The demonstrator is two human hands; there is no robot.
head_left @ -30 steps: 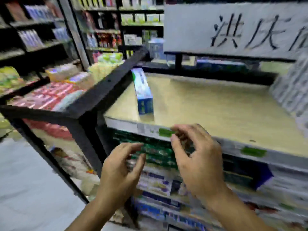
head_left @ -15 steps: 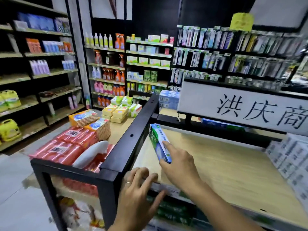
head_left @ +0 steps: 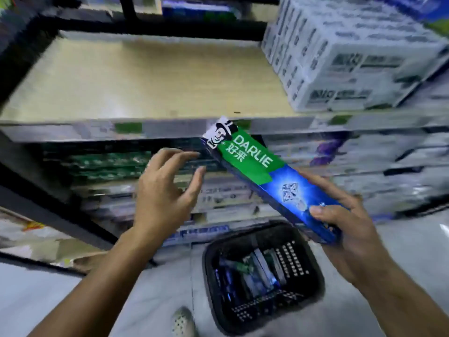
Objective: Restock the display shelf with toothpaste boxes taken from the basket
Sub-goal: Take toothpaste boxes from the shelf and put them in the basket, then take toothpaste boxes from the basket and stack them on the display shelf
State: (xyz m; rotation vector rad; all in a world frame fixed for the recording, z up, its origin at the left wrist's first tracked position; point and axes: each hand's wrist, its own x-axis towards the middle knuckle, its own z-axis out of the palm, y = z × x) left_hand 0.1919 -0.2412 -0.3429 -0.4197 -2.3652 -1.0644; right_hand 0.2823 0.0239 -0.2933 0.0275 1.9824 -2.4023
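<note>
- A long toothpaste box (head_left: 264,176), green at its far end and blue at its near end, with "DARLIE" in white, is tilted up toward the far left. My right hand (head_left: 349,229) grips the near blue end.
- A black plastic basket (head_left: 207,266) sits on the floor below it, holding more toothpaste boxes (head_left: 257,273), which are blurred.
- The display shelf (head_left: 150,79) has a pale wood top board, which lies just beyond the held box's tip.

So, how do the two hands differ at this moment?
The right hand grips the toothpaste box at its blue end; the left hand holds nothing. The right hand is curled round the box; the left hand is spread and loose, near the green end, and seems not to touch it. Both are raised in front of the shelf.
</note>
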